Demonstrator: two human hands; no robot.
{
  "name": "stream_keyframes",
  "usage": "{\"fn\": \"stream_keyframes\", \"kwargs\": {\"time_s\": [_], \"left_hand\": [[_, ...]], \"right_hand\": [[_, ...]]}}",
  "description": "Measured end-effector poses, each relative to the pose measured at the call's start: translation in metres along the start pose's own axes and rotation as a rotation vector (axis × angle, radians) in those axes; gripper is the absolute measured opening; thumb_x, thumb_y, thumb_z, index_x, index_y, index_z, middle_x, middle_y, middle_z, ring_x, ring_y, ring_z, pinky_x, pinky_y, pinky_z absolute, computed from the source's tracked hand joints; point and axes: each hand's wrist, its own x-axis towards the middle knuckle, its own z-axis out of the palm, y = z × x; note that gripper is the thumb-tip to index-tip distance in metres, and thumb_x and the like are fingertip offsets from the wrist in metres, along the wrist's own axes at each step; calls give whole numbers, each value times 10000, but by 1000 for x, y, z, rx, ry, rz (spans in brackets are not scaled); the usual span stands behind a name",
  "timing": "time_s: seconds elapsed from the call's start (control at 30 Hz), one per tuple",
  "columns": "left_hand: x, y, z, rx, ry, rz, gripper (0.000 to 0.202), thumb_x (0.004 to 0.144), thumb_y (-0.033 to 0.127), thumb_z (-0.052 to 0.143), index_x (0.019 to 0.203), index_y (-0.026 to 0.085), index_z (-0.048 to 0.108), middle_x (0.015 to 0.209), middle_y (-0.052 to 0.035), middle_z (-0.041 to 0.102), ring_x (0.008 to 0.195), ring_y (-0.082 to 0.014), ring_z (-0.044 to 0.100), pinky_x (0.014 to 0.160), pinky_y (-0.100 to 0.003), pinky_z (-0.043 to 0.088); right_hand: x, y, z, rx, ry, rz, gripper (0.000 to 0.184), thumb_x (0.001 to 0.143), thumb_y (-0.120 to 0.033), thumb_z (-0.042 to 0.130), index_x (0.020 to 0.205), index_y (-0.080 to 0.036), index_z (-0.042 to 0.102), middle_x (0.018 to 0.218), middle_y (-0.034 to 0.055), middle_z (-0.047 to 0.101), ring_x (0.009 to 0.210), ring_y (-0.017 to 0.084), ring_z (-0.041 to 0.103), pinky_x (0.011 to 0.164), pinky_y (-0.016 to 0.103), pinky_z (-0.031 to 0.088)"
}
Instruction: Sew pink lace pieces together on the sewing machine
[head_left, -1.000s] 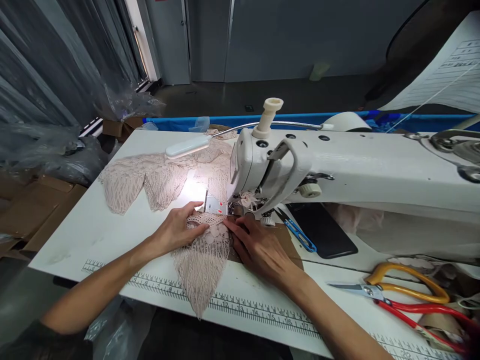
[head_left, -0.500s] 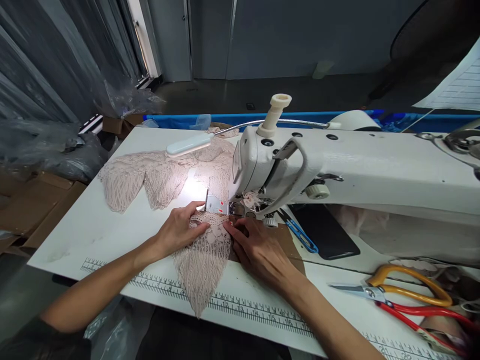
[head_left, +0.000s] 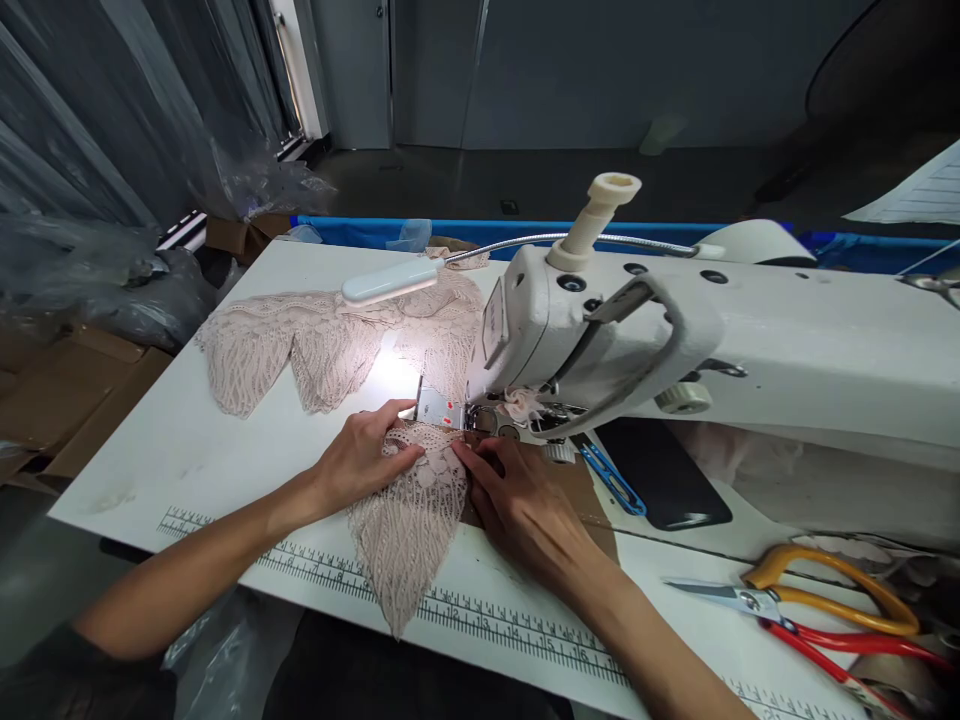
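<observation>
A pale pink lace trim (head_left: 409,535) passes in front of the sewing machine's presser foot (head_left: 474,416), its pointed, fringed-looking end hanging toward the table's front edge. My left hand (head_left: 361,455) grips the lace's upper left side, thumb on top and index finger stretched beside the metal plate (head_left: 439,406). At the upper right edge, close to the foot, my right hand (head_left: 517,490) pinches the lace; its lower fingers are curled and partly hidden. More of the lace (head_left: 300,345) lies behind the plate and spreads left. The needle is hard to make out.
The white sewing machine (head_left: 600,320) fills the right side, with a lamp (head_left: 391,282) over the lace. Blue thread snips (head_left: 611,478), a black phone (head_left: 664,475) and orange-and-red-handled scissors (head_left: 757,600) lie at right. A ruler strip (head_left: 517,635) runs along the front. Cardboard boxes (head_left: 82,400) stand left.
The view has shifted slightly, so the machine appears a little farther right and larger. Both hands keep their grip on the lace, with hardly any visible movement.
</observation>
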Motion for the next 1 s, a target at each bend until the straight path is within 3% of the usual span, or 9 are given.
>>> {"fn": "stream_keyframes", "kwargs": {"time_s": [0.2, 0.37, 0.53, 0.63, 0.77, 1.0], "left_hand": [[-1, 0, 1, -15, 2, -22, 456, 840, 314, 648, 1247, 133, 548, 884, -45, 689, 586, -128, 624, 645, -275, 530], [-1, -2, 1, -14, 4, -9, 448, 848, 317, 638, 1251, 146, 545, 866, -32, 692, 579, -130, 630, 637, -270, 533], [-1, -2, 0, 24, 18, -1, 479, 823, 331, 668, 1250, 151, 548, 911, -51, 694, 682, -160, 660, 655, -275, 534], [-1, -1, 0, 44, 13, -2, 477, 829, 321, 657, 1260, 151, 541, 839, -26, 684, 654, -146, 636, 634, -263, 516], [-1, 0, -2, 33, -5, -31, 489, 827, 324, 652, 1273, 158, 536, 794, 4, 669, 597, -126, 606, 612, -253, 497], [0, 3, -6, -18, -42, -102, 498, 811, 354, 662, 1259, 167, 552, 827, -11, 684, 663, -153, 646, 637, -264, 494]], "right_hand": [[0, -2, -2, -10, -4, -15, 459, 889, -130, 401, 1330, -160, 520, 1097, 172, 542, 888, 264, 581, 731, 444, 572], [0, -1, 0, 15, -9, 3, 447, 902, -150, 389, 1326, -163, 530, 1095, 171, 548, 877, 261, 585, 694, 435, 576], [-2, 6, -7, 272, 69, 37, 432, 950, -183, 365, 1346, -200, 537, 1098, 147, 577, 923, 226, 601, 789, 408, 571], [-4, 9, -14, 425, 69, 8, 394, 923, -164, 412, 1242, -220, 638, 1072, 111, 587, 950, 193, 609, 847, 372, 555], [-5, 9, -17, 462, 44, -41, 342, 902, -173, 451, 1102, -224, 723, 1028, 91, 590, 940, 184, 599, 867, 381, 538], [-6, 7, -18, 490, 32, -21, 364, 885, -153, 448, 1107, -236, 724, 1036, 89, 582, 943, 182, 592, 878, 391, 522]]}}
